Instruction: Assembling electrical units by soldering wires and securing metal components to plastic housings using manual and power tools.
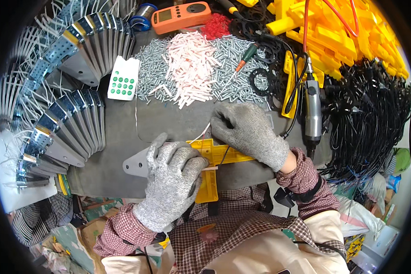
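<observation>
My left hand [171,180], in a grey knit glove, is closed over a yellow plastic housing [208,189]. A grey metal blade-like plate [134,164] with holes sticks out to the left from under it. Just right of the housing's top, my right hand [249,132], gloved too, has its fingers curled and pinched together. From that pinch a thin pale wire [198,137] runs down to the housing; its exact end is hidden. A short white sleeve [211,168] lies across the housing, and a black cord [224,154] crosses its right arm.
Behind my hands lie silver screws [150,68] and pale pink sleeves [192,64], with a screwdriver [246,58] on top. Metal plates with wires [73,123] line the left. A power screwdriver [312,109], black cables [365,123] and yellow housings [338,36] fill the right.
</observation>
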{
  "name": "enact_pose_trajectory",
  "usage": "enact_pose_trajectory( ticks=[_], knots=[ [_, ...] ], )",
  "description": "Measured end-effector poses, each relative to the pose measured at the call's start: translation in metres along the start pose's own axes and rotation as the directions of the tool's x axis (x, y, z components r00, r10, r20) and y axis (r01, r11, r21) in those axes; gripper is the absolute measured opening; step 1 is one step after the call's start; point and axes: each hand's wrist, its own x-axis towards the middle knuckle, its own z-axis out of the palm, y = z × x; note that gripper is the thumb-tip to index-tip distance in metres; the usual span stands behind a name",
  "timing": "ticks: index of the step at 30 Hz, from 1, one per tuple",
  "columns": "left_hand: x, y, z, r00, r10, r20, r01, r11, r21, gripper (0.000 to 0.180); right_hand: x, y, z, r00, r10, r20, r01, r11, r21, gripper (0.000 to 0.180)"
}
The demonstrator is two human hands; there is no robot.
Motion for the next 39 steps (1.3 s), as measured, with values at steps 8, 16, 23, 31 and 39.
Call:
enact_pose_trajectory(
  ticks=[8, 16, 23, 31, 39],
  knots=[
    [0.003, 0.005, -0.002, 0.999, 0.018, 0.051, -0.021, 0.998, 0.053, 0.034, 0.001, 0.0, -0.003, 1.0, 0.0, -0.022, 0.002, 0.996, 0.09, 0.025],
    [0.016, -0.008, 0.011, 1.0, 0.024, -0.014, -0.024, 0.999, 0.024, 0.038, 0.002, -0.003, -0.003, 1.0, 0.023, -0.008, -0.021, 0.99, 0.14, 0.024],
    [-0.002, -0.01, 0.007, 0.992, 0.09, 0.087, -0.094, 0.994, 0.05, 0.048, 0.014, 0.02, -0.037, 0.966, -0.172, -0.195, 0.177, 0.984, 0.007, 0.018],
    [-0.023, -0.032, -0.003, 0.999, 0.021, 0.032, -0.023, 0.999, 0.041, 0.037, 0.063, 0.041, -0.109, 0.958, -0.26, -0.124, 0.112, 0.732, -0.672, 0.014],
    [-0.027, -0.036, 0.001, 0.998, 0.051, 0.025, -0.053, 0.994, 0.096, 0.044, -0.011, -0.077, -0.132, 0.927, -0.294, 0.234, 0.331, 0.934, -0.135, 0.035]
  ],
)
